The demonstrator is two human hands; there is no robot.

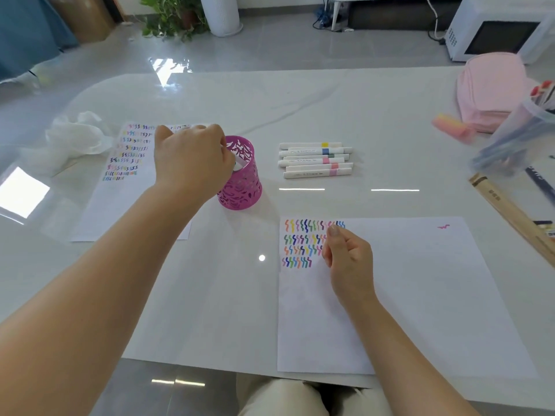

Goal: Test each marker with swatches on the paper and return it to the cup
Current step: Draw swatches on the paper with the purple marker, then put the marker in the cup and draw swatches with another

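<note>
A pink cut-out metal cup [241,187] stands left of the table's middle. My left hand [192,157] is closed over its rim, fingers curled round a white marker [238,165] whose end shows inside the cup. Several white markers [315,160] with coloured bands lie side by side to the right of the cup. A white paper [420,295] lies in front of me, with rows of coloured squiggle swatches [303,241] at its top left. My right hand [348,262] rests on that paper beside the swatches, fingers curled, nothing visible in it.
A second swatch-covered paper [126,187] lies left of the cup, with crumpled clear plastic [75,136] behind it. At the right are a pink pouch [492,88], a pink eraser [453,127], a clear box of pens [516,139] and a wooden ruler [510,217].
</note>
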